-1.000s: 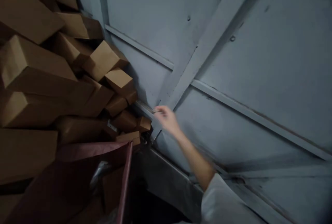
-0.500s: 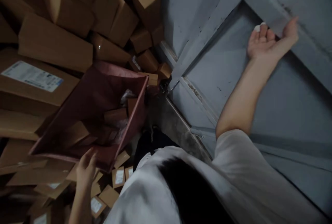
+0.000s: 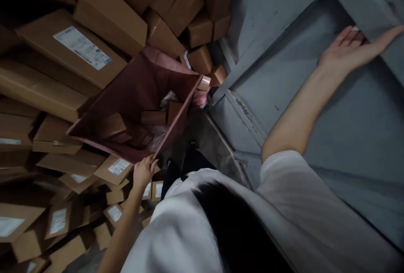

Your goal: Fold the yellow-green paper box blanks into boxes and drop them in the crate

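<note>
A dark red bin (image 3: 123, 89) with an open top stands at left of centre, holding several small boxes and some clear plastic. My left hand (image 3: 144, 172) has its fingers closed on the near corner of the bin's rim. Up at the right, my right hand (image 3: 350, 52) is raised with the palm turned up and the fingers spread, holding nothing. It is beside a raised bar of the grey metal wall (image 3: 341, 129); whether it touches the metal I cannot tell.
Cardboard boxes (image 3: 110, 14) are piled high behind and left of the bin, one with a white label. More labelled boxes (image 3: 58, 220) lie on the floor at the lower left. My feet are on the grey floor (image 3: 205, 134) between bin and wall.
My left hand has moved right and up and closed on the bin's rim. The bin and boxes appear farther right in view. My right hand has shifted right, its fingers more stretched.
</note>
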A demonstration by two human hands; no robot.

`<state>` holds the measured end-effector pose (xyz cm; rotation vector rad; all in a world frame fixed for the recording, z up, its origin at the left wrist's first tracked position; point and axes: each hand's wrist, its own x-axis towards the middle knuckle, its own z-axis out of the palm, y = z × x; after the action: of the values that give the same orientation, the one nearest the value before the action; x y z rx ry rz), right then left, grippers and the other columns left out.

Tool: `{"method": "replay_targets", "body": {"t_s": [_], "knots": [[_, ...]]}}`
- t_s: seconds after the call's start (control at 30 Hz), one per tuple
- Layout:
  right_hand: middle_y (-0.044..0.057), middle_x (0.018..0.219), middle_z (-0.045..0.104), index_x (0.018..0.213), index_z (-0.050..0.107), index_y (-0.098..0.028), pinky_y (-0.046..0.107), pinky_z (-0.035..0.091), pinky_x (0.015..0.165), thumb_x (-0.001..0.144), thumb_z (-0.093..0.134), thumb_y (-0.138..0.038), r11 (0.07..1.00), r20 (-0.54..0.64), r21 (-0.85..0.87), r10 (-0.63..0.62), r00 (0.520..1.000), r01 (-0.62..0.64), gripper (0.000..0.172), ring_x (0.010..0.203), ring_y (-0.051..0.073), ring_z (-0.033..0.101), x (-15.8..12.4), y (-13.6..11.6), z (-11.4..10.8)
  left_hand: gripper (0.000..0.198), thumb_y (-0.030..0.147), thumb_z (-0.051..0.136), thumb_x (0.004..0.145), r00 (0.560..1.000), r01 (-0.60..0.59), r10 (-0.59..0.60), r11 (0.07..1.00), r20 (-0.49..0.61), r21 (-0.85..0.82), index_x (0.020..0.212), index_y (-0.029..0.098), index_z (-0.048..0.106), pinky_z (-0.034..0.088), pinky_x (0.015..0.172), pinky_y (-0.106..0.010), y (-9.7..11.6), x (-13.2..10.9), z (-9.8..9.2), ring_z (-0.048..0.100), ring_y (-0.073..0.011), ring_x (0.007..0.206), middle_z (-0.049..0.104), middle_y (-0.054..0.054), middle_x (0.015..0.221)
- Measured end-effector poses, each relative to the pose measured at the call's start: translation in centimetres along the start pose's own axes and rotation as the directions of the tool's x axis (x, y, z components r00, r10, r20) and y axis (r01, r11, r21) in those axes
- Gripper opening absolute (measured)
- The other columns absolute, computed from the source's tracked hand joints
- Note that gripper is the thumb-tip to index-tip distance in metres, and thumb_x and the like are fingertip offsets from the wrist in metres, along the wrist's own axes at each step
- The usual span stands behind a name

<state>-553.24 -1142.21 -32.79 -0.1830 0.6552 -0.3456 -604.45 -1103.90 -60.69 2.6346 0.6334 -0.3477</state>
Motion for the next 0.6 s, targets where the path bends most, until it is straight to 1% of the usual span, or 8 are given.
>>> {"method": "replay_targets", "body": {"t_s": [0.03,0.07,0.1,0.13,0.3,0.43,0.53,0.6], "knots": [[-0.005,0.12,0.073,0.056,0.063,-0.029,0.013,0.057,0.076,0.081,0.046,-0.048,0.977,0.184,-0.073,-0.185,0.965,0.202,0.035,0.13,0.019,0.06,-0.9,0.4,-0.6,0.042,0.042,0.04,0.102,1.0,-0.016,0.016,1.0,0.019,0.02,0.122,0.015,0.066,0.048,0.092,-0.041,-0.2,0.1,0.0,0.069,-0.0305,0.104,0.074,-0.016,0.113],[-0.002,0.127,0.07,0.059,0.063,-0.027,0.018,0.059,0.082,0.085,0.044,-0.045,0.916,0.335,-0.133,-0.318,0.887,0.378,0.037,0.138,0.024,0.051,-1.8,0.9,-1.3,0.042,0.042,0.04,0.102,0.999,-0.031,0.03,0.999,0.035,0.038,0.122,0.015,0.066,0.048,0.091,-0.041,-0.4,0.2,0.0,0.069,-0.0309,0.105,0.074,-0.017,0.113],[0.001,0.13,0.068,0.061,0.062,-0.026,0.022,0.06,0.086,0.089,0.04,-0.044,0.851,0.414,-0.188,-0.384,0.825,0.491,0.04,0.142,0.027,0.045,-2.9,1.3,-2.0,0.042,0.042,0.041,0.103,0.998,-0.045,0.043,0.997,0.046,0.055,0.122,0.014,0.065,0.048,0.091,-0.04,-0.5,0.3,0.0,0.069,-0.0312,0.105,0.074,-0.017,0.114],[0.004,0.128,0.068,0.063,0.061,-0.025,0.024,0.061,0.089,0.092,0.037,-0.044,0.813,0.422,-0.244,-0.402,0.813,0.529,0.043,0.144,0.028,0.044,-4.0,1.7,-2.8,0.043,0.042,0.041,0.103,0.997,-0.058,0.054,0.996,0.053,0.069,0.123,0.013,0.065,0.048,0.09,-0.04,-0.6,0.4,0.1,0.069,-0.0314,0.105,0.074,-0.017,0.114],[0.005,0.117,0.07,0.083,0.065,-0.021,0.024,0.061,0.095,0.099,0.032,-0.048,0.766,0.435,-0.379,-0.348,0.831,0.519,0.046,0.148,0.026,0.038,-10.0,3.3,-6.3,0.042,0.042,0.04,0.104,0.992,-0.109,0.102,0.99,0.073,0.094,0.124,0.014,0.064,0.047,0.088,-0.038,-0.5,0.7,0.0,0.069,-0.0312,0.105,0.074,-0.016,0.113],[0.007,0.124,0.068,0.083,0.068,-0.018,0.021,0.061,0.082,0.097,0.034,-0.051,0.758,0.432,-0.38,-0.361,0.827,0.53,0.049,0.141,0.024,0.053,-13.8,3.9,-8.3,0.043,0.042,0.039,0.105,0.988,-0.127,0.118,0.988,0.099,0.086,0.121,0.012,0.065,0.047,0.087,-0.039,-0.1,0.8,-0.7,0.069,-0.0318,0.106,0.074,-0.017,0.111],[0.004,0.104,0.069,0.079,0.069,-0.02,0.023,0.061,0.083,0.097,0.037,-0.055,0.721,0.466,-0.416,-0.355,0.811,0.554,0.051,0.118,0.017,0.071,-15.7,4.1,-9.1,0.043,0.042,0.039,0.105,0.986,-0.126,0.117,0.989,0.122,0.075,0.122,0.011,0.064,0.046,0.088,-0.039,0.2,0.8,-1.2,0.069,-0.0322,0.108,0.073,-0.018,0.112],[0.0,0.094,0.066,0.078,0.067,-0.021,0.024,0.06,0.089,0.1,0.036,-0.055,0.703,0.511,-0.421,-0.339,0.79,0.574,0.051,0.093,0.009,0.075,-16.5,4.0,-9.5,0.042,0.041,0.039,0.104,0.986,-0.117,0.107,0.991,0.131,0.067,0.121,0.012,0.064,0.046,0.089,-0.038,0.4,0.7,-1.5,0.069,-0.0318,0.107,0.073,-0.018,0.111]]}}
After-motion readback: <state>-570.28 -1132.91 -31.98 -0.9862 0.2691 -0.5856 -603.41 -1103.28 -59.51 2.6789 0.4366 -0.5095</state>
